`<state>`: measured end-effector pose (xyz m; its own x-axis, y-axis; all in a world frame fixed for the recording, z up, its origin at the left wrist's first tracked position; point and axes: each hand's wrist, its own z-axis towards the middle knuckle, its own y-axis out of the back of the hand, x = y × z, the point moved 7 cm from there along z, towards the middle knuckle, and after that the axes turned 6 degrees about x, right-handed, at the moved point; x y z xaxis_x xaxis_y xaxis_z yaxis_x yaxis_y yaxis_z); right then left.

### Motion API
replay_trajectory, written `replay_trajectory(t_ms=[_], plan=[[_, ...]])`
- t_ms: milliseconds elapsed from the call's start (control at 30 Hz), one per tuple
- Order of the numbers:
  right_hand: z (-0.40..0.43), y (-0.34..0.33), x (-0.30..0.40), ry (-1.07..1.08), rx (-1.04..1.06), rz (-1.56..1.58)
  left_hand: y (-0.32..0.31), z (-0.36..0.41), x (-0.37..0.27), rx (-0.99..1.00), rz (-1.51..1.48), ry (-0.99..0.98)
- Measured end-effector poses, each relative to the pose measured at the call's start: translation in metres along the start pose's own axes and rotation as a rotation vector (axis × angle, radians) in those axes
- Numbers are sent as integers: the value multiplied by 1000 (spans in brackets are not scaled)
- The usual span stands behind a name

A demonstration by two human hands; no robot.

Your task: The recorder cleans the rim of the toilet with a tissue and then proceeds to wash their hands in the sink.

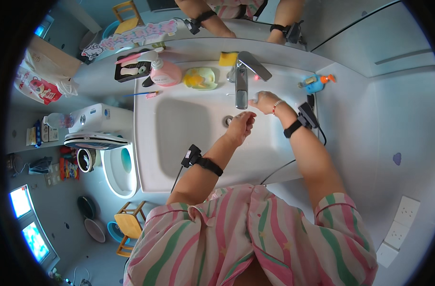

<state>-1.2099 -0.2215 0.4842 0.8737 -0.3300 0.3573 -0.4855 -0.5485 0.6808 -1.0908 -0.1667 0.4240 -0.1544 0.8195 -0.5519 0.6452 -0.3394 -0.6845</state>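
Observation:
A white washbasin (pixel 183 143) lies before me, with a chrome single-lever faucet (pixel 241 85) at its back. Just below the spout, near the metal drain (pixel 227 121), is my left hand (pixel 241 126), its fingers curled; whether it holds anything is hidden. My right hand (pixel 266 102) is bent close to the right side of the spout, over the basin, and its palm side cannot be seen. A yellow sponge (pixel 228 59) lies behind the faucet. Left of it are a green soap dish (pixel 200 78) with yellow pieces and a pink pump bottle (pixel 165 73).
A blue bottle with an orange pump (pixel 314 83) and a black comb (pixel 310 100) lie at the basin's right rim. A black tray (pixel 132 68) and a small brush (pixel 140 94) are at the left. A toilet (pixel 119 168) and a wooden chair (pixel 128 225) stand further left.

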Motion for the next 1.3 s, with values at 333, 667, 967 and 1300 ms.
replay_trajectory(t_ms=[333,667,967,1300], plan=[[-8,42,56,-274,360,-541,4,31,-20,21,-532,-77],[5,44,29,-298,280,-402,-2,36,-26,0,-693,-109],[28,25,28,-237,240,-197,13,30,-29,31,-726,-182],[72,-125,41,116,186,2108,40,-3,-40,-322,1120,-962]])
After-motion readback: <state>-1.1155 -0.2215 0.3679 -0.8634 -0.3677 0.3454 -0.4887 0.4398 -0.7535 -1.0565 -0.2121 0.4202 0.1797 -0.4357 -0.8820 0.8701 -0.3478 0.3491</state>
